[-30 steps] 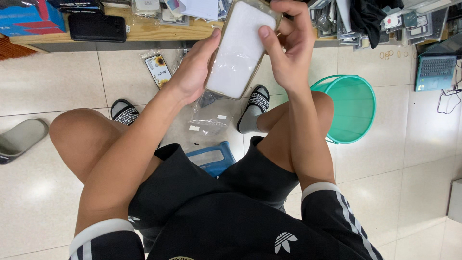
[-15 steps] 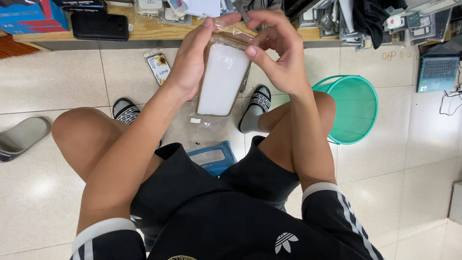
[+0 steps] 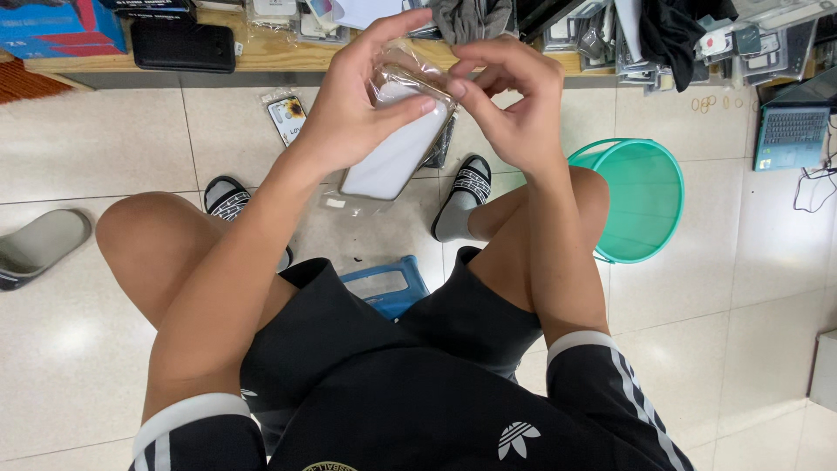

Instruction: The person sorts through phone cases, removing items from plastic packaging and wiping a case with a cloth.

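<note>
Clear plastic sleeve (image 3: 397,144) with white phone case inside sits in your left hand (image 3: 349,122), fingers wrapped round it. Right hand (image 3: 514,109) pinches sleeve's top flap beside left thumb. Case bagged; flap looks unsealed.

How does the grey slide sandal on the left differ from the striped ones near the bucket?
The grey slide sandal lies empty and plain; the striped sandals are worn on the feet and carry black-and-white straps. The grey one sits far left, apart, partly cut off. All rest on the tiled floor.
</note>
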